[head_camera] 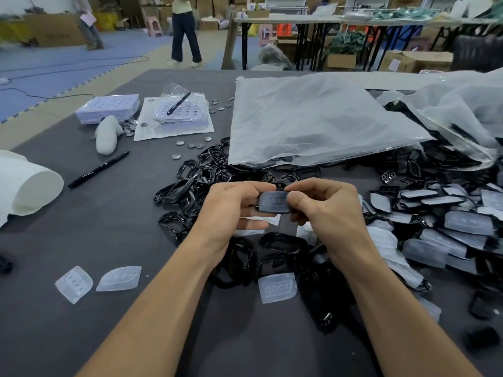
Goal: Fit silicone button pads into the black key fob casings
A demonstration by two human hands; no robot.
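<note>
Your left hand (231,210) and right hand (324,209) are pinching opposite ends of the black plastic oval casing (275,212) — translucent silicone button pad (273,201) is sitting on it, long axis running hand to hand.

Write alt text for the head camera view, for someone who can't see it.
A left hand and right hand together pinch a black key fob casing with a translucent silicone button pad laid on it, above a dark grey table. Empty casings lie heaped behind the hands, fitted casings pile up at the right, and spare pads lie near the forearms.
</note>
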